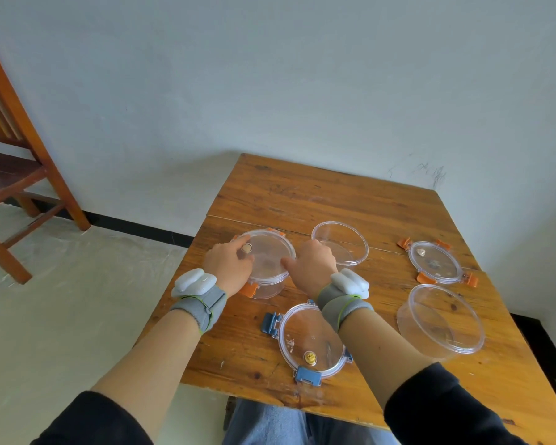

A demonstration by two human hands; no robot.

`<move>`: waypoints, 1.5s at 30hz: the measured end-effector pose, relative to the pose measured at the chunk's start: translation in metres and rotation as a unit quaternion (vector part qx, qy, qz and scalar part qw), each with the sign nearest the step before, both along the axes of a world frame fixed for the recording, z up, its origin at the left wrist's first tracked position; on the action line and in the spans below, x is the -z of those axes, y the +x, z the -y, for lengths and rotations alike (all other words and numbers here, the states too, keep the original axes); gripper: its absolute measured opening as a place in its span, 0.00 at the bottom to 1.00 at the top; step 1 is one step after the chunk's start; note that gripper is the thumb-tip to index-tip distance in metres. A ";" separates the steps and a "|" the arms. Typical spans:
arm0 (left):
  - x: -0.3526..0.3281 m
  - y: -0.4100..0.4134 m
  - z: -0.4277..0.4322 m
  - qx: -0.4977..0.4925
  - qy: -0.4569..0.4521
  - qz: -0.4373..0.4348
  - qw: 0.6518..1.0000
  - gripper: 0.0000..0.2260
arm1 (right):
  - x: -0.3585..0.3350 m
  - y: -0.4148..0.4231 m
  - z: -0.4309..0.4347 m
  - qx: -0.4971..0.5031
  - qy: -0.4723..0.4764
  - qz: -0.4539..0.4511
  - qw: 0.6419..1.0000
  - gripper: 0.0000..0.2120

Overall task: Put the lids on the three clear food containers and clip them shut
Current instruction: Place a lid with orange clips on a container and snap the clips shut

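Note:
A clear round container (pixel 268 285) with an orange-clipped lid (pixel 272 252) on top stands at the table's left. My left hand (pixel 230 266) grips the lid's left rim, and my right hand (pixel 312 264) presses its right rim. An orange clip (pixel 249 289) sticks out at the front. Two open clear containers stand lidless: a small one (pixel 341 242) behind my right hand and a large one (pixel 440 319) at the right. A lid with orange clips (pixel 437 266) lies flat at the far right. A lid with blue clips (pixel 308 343) lies near the front edge under my right forearm.
The wooden table (pixel 318 194) stands against a white wall at the right. Its left edge drops to a pale floor. A wooden chair (pixel 20 175) stands at the far left. My jeans show below the table's front edge.

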State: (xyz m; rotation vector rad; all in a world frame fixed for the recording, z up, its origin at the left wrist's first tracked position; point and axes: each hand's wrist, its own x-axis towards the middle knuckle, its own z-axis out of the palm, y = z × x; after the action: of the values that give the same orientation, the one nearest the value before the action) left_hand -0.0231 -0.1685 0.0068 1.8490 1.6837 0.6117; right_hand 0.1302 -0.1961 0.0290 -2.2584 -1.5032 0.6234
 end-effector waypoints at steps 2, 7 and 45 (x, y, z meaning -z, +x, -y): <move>-0.003 -0.001 -0.001 -0.004 0.020 -0.003 1.000 0.19 | 0.003 0.001 -0.002 0.029 0.008 -0.052 0.998 0.17; -0.008 -0.005 -0.007 0.007 0.016 -0.009 1.000 0.20 | 0.009 0.010 0.000 0.105 0.027 -0.182 0.977 0.13; -0.009 -0.025 -0.033 -0.096 0.025 -0.019 0.995 0.13 | 0.010 0.009 -0.035 0.085 0.028 -0.127 0.988 0.15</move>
State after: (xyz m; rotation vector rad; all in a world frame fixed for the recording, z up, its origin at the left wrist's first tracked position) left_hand -0.0477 -0.1357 0.0159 1.7549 1.9032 0.7075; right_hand 0.1390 -0.1612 0.0191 -2.1422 -1.1804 0.7723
